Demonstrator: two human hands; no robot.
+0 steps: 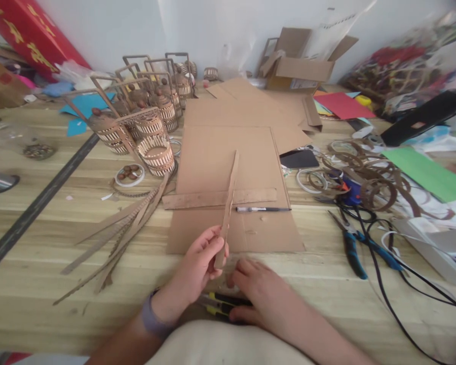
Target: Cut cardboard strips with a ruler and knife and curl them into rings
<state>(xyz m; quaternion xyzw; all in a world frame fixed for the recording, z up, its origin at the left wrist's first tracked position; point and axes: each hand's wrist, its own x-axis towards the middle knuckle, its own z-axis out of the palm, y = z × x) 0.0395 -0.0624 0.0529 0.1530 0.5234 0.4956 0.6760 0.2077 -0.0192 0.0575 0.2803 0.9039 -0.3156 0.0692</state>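
My left hand point(205, 256) pinches a narrow brown cardboard strip point(231, 195) near its lower end, thumb on top. The strip points up and away over a stack of cardboard sheets point(228, 152). Close to my body, my right hand point(264, 291) rests low with curled fingers around the black and yellow handles of what look like scissors point(216, 304). Their blades are mostly hidden behind my left wrist. Another cardboard strip point(182, 200) lies across the sheets, and a black pen point(264, 209) lies just to its right.
Several cut strips point(125, 228) fan out at left, below woven lantern-like baskets point(155, 152). Pliers point(351, 241), black cables point(380, 289) and curled brown strips point(380, 195) crowd the right. An open carton point(300, 66) stands at the back. A long dark bar point(41, 203) crosses the left side.
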